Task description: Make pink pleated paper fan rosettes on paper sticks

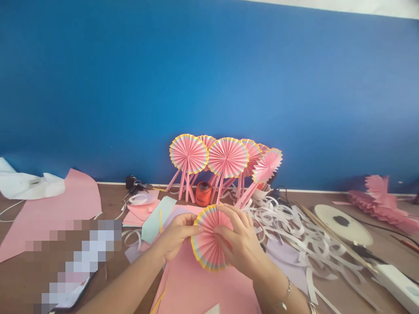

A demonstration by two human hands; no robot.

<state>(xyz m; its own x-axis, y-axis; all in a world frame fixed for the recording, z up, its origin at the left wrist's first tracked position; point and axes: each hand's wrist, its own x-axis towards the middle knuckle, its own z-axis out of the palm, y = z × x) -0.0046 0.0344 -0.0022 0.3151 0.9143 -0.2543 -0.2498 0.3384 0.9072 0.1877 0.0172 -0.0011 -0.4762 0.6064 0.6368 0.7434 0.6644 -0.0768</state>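
Note:
A round pleated paper fan [209, 248], pink with a yellow and pale blue rim, is held up over a stack of pink paper sheets [209, 292]. My left hand [178, 233] pinches the fan's left edge between thumb and fingers. On the other side, my right hand [240, 242] grips the fan, its thumb near the centre and its fingers over the upper right edge. The right hand covers the fan's right part. Behind the hands, several finished-looking pleated fans on pink paper sticks [228, 158] lean against the wall.
An orange-red spool [203, 194] stands before the fans. Curled white paper strips [294, 226] heap at right, near a round cream-coloured disc [343, 224] and a white power strip [397, 283]. Pleated pink paper [382, 203] lies far right; a pink sheet [65, 209] lies left.

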